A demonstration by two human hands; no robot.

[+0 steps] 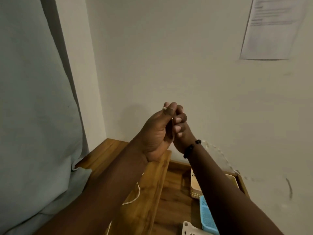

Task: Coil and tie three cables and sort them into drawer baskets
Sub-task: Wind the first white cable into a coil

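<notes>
At frame centre, our left hand (156,131) pinches a thin white cable (135,195) end; our right hand (181,131) fingers curl tightly beside it, contents hidden.

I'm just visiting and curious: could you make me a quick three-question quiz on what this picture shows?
1. True or false: both hands are raised together in front of the wall.
2. Which wrist wears the black bead bracelet: left or right?
3. What colour is the basket between the two pale ones in the open drawer? A red, B blue, C green.

Key:
1. True: the left hand and right hand meet, pinching a white cable that trails below.
2. Right.
3. B.
</notes>
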